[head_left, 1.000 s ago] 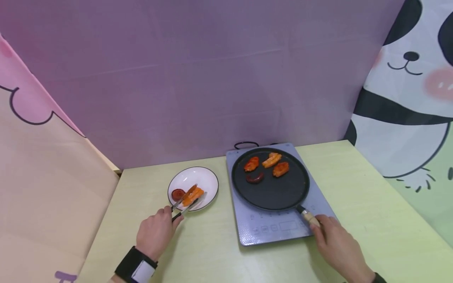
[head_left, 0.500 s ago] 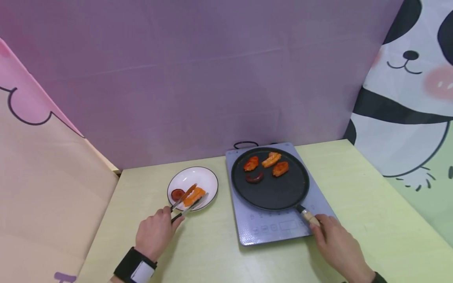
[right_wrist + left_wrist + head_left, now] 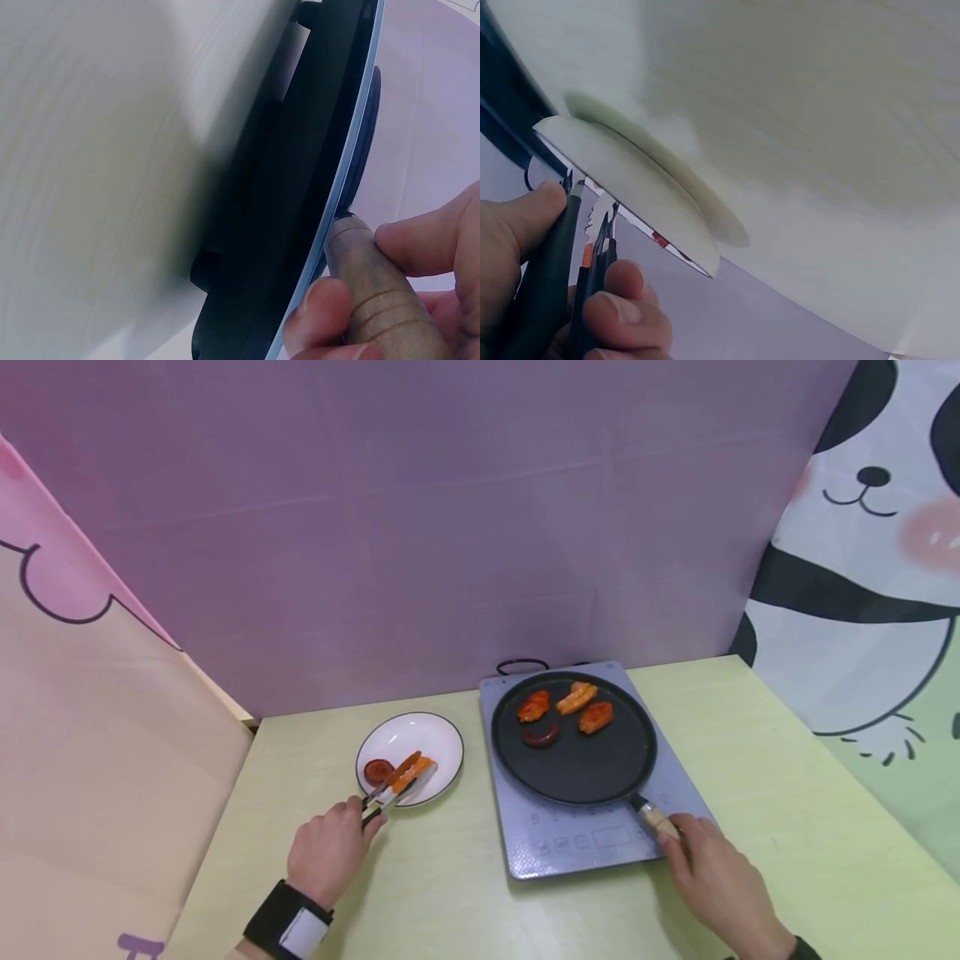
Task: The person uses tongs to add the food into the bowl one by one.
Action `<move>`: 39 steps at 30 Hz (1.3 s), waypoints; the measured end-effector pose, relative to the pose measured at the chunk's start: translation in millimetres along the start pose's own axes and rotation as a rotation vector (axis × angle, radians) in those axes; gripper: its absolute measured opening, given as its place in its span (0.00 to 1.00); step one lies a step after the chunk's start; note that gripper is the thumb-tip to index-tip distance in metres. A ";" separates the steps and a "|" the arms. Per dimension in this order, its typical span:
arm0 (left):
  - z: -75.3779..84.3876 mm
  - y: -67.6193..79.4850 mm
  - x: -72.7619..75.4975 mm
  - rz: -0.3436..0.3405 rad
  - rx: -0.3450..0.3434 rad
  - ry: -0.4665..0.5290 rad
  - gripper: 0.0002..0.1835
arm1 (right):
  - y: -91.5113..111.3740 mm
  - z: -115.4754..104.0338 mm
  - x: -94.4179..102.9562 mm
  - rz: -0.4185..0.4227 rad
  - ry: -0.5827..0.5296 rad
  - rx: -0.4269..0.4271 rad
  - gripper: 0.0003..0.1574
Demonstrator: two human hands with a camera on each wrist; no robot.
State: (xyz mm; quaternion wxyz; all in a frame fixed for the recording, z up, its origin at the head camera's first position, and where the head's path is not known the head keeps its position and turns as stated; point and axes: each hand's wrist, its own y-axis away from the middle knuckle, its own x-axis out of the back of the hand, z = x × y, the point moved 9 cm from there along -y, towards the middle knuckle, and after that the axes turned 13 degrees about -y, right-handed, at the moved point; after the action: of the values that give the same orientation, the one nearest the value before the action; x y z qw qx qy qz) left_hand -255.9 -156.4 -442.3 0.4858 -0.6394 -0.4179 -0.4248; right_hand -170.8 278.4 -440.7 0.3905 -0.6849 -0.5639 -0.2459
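Note:
My left hand (image 3: 327,850) grips a pair of tongs (image 3: 547,277) with dark handles and metal arms. Over a white plate (image 3: 397,735) with a dark rim, the tong tips lie on both sides of an orange chicken-wing-like piece (image 3: 412,774). Beside it on the plate is a dark red round slice (image 3: 378,771). My right hand (image 3: 716,881) holds the wooden handle (image 3: 386,300) of a flat black frying pan (image 3: 585,777). In the pan lie a curved dark red sausage piece (image 3: 541,737) and three wing-like pieces, one of them the red-orange piece (image 3: 596,717).
Beneath the pan is a grey induction cooker (image 3: 555,852), with a dark cord loop (image 3: 522,662) behind it. Both stand on a pale wood table (image 3: 442,893). A purple backdrop (image 3: 420,543) rises at the back, with printed cloths at both sides.
The tong arms have come closer together around the orange piece on the plate. My right hand and the pan stay in place.

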 end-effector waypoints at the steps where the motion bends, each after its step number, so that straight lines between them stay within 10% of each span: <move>1: -0.5 -0.2 -0.1 -0.007 0.003 0.004 0.23 | -0.1 0.0 -0.2 -0.002 0.001 -0.002 0.13; 20: 0.7 2.3 8.9 0.051 -0.001 0.044 0.22 | 0.4 -0.7 -0.6 -0.008 -0.002 -0.006 0.13; 39: 42.6 -7.0 44.2 0.147 -0.066 0.122 0.18 | 0.0 -1.0 1.1 0.004 0.000 -0.001 0.13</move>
State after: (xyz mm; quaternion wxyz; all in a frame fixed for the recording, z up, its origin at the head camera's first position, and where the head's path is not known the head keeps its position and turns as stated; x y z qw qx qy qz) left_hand -243.8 -108.2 -405.6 0.5188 -0.6571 -0.3253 -0.4397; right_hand -170.4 278.3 -439.3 0.3905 -0.6863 -0.5623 -0.2454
